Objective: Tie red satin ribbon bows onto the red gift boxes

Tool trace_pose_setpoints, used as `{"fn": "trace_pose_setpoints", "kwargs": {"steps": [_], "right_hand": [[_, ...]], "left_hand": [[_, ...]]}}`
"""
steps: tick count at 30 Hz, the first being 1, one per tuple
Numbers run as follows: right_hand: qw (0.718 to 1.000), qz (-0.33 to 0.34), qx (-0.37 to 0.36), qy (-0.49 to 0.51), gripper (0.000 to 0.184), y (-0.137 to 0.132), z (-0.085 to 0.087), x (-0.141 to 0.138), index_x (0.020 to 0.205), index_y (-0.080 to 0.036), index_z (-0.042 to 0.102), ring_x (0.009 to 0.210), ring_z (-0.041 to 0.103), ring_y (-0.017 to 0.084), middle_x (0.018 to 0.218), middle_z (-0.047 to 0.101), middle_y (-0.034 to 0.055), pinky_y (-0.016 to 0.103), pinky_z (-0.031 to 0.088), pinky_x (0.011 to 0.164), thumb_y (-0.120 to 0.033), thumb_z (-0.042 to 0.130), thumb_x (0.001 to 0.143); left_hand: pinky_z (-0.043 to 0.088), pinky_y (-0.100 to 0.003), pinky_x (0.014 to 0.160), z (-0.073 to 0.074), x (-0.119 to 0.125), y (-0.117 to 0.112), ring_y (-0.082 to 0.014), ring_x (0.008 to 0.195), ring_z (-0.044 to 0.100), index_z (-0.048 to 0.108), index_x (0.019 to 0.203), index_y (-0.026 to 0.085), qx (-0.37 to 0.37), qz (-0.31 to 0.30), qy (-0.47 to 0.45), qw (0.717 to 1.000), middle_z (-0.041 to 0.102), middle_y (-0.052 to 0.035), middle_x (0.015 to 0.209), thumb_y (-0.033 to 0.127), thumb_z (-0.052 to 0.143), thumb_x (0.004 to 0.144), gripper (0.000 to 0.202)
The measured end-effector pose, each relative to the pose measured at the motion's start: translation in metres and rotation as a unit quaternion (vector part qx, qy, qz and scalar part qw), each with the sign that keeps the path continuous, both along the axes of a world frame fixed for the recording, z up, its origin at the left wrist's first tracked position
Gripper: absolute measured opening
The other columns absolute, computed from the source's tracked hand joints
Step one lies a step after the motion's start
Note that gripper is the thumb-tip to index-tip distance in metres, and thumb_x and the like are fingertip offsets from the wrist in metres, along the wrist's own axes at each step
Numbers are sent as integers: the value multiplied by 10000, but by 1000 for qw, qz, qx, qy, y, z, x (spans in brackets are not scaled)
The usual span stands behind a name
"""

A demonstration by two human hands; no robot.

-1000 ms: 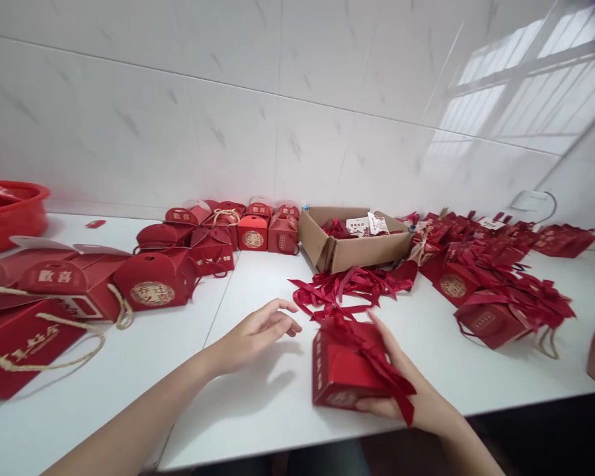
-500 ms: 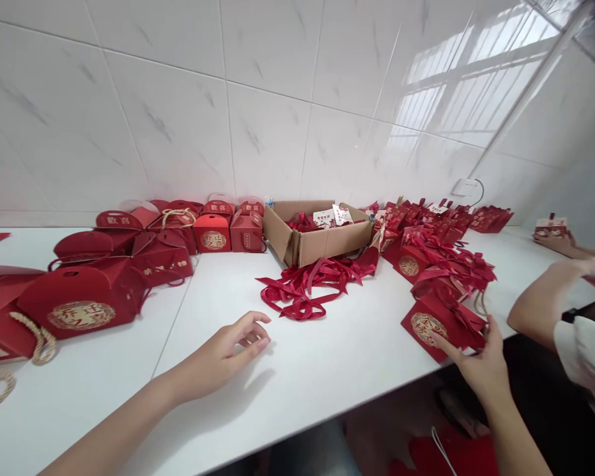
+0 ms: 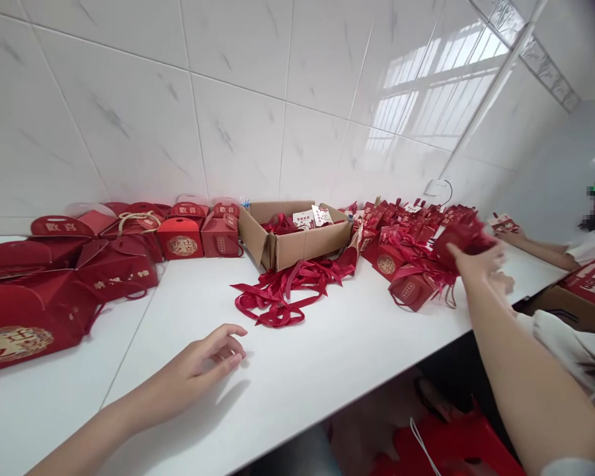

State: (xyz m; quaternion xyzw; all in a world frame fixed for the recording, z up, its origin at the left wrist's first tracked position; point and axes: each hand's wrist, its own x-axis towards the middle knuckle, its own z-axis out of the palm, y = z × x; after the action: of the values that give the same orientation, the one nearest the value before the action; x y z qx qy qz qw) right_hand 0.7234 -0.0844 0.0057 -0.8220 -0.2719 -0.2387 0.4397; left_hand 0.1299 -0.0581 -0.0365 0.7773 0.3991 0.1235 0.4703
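Note:
My left hand point(image 3: 209, 360) hovers over the white table point(image 3: 277, 377), fingers loosely curled and apart, with nothing in it. Closest to it lies a tangled heap of dark red ribbons point(image 3: 277, 311). At the right, my right hand point(image 3: 480, 264) grips a small red gift box point(image 3: 460, 237), lifted over the crowded boxes and smeared by motion. Below and left of that hand rests another small red gift box point(image 3: 412, 292) with a cord handle and ribbon. Part of the held box is hidden behind my fingers.
An open cardboard box point(image 3: 307, 246) with ribbons and white cards stands near the tiled wall. Several larger red gift boxes point(image 3: 119, 268) line the left side. More small red boxes point(image 3: 391, 218) crowd the back right. A co-worker's arm point(image 3: 545, 251) reaches in at the right.
My right hand has carried the small red gift box from the table's front edge up and away, among the other boxes. My left hand keeps its pose. The view has turned right.

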Motion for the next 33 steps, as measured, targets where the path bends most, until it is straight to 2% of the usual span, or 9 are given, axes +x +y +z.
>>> {"fn": "trace_pose_setpoints", "kwargs": {"steps": [3,6,9,12,15,19,24,28,33], "right_hand": [[995,-14,-34,98,1166,11,-16,-11,1418,-1,176,1184,393,507,1255,293,420,586,323,853,-542,754,561],[993,-23,-46,106,1275,10,-22,-25,1472,-56,0,1332,166,508,1397,96,422,578,251,959,-549,758,574],[998,-27,-38,36,1219,12,-14,-52,1474,-32,-15,1359,2,511,1441,-25,398,593,120,1043,-567,711,654],[992,17,-8,-129,1068,26,0,-104,1477,-15,26,1362,-42,497,1477,-12,337,613,18,1069,-517,636,759],[972,107,-15,-210,950,49,7,-180,1485,-75,-11,1399,-36,396,1514,-23,241,573,61,1107,-483,545,830],[899,326,-47,-289,782,72,-18,-299,1476,-154,123,1413,-17,353,1520,26,190,577,111,1107,-405,515,848],[736,577,-89,-343,610,56,-79,-423,1431,-290,292,1409,76,330,1524,102,137,554,173,1096,-303,515,863],[636,718,-97,-266,632,35,-102,-454,1430,-261,302,1398,114,332,1516,110,152,545,262,1074,-298,538,845],[659,725,-158,-125,648,33,-109,-446,1444,-228,237,1396,154,309,1510,108,141,519,340,1059,-234,488,846]], "left_hand": [[460,-310,869,-1,-2,2,-202,1029,579,349,1234,298,-1,4,-10,1000,609,-53,1079,535,388,887,422],[450,-333,880,1,-3,2,-192,955,598,235,1301,311,-6,14,-14,1000,590,-61,1074,544,361,894,486],[448,-335,878,-1,-4,0,-188,942,592,184,1333,316,-14,14,-6,1000,571,-70,1100,552,368,890,535],[458,-304,852,-8,-6,0,-174,939,581,202,1349,326,-22,-6,5,1000,566,-64,1131,536,397,887,544],[461,-286,845,-15,-8,3,-165,938,580,215,1354,331,-22,-14,0,1000,577,-55,1129,514,405,891,533],[473,-287,827,-8,-5,4,-171,929,593,245,1344,315,-10,-11,5,1000,596,-54,1099,494,402,894,510],[465,-319,911,13,-16,-30,-199,1030,586,494,1193,294,55,6,69,996,607,-37,1150,450,440,878,356],[467,-305,930,11,-54,-67,-196,1073,580,546,1138,309,137,155,107,972,621,-5,1167,423,484,860,307],[454,-305,966,33,-137,-87,-203,1038,587,580,967,246,327,435,104,833,655,-9,1049,485,548,808,289]]}}
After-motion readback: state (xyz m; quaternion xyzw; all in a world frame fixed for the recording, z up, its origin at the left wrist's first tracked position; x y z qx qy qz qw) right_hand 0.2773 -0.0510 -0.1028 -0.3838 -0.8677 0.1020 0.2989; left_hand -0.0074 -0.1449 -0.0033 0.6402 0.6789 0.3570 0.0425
